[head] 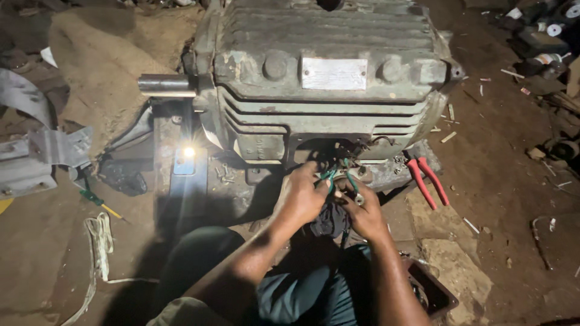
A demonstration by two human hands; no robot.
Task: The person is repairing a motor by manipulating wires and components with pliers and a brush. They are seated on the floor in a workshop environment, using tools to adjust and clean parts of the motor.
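- So, my left hand (300, 196) and right hand (362, 212) sat close together just below the terminal opening (331, 151) of the big electric motor (326, 84).
- Green wires (338, 176) ran down out of that opening toward me; long axis near vertical.
- Left fingers were pinched on the wires; right thumb & fingers were pressed on a lead w/ a ring lug (359, 198).
- Red-handled pliers (428, 180) lay to the right, nearer my right hand, untouched.

a pale rectangular metal nameplate (334, 73) sits on the motor's (326, 115) side.
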